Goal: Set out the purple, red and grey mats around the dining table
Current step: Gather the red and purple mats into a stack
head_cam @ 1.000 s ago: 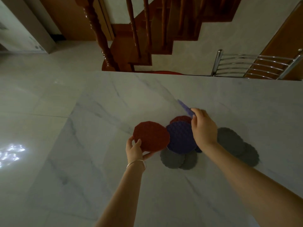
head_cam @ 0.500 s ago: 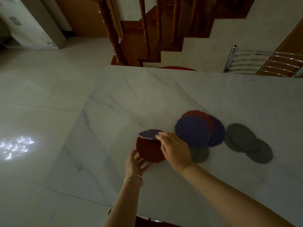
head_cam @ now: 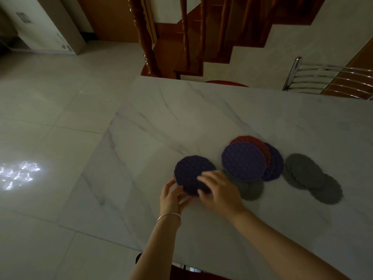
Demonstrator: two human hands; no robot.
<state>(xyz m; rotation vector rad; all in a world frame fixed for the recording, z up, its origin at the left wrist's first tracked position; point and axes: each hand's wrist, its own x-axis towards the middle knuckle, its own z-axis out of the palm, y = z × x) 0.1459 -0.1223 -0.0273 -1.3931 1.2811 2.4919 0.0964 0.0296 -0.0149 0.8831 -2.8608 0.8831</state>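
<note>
While both hands [head_cam: 201, 193] hold it, purple mat [head_cam: 191, 172] lies flat.

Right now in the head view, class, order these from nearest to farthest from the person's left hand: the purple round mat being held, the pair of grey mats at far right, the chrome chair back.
1. Purple round mat being held: touching the left hand.
2. Pair of grey mats at far right: lying on the table to the right.
3. Chrome chair back: beyond the table's far edge.

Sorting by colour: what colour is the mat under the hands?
Purple mat, head view.
</note>
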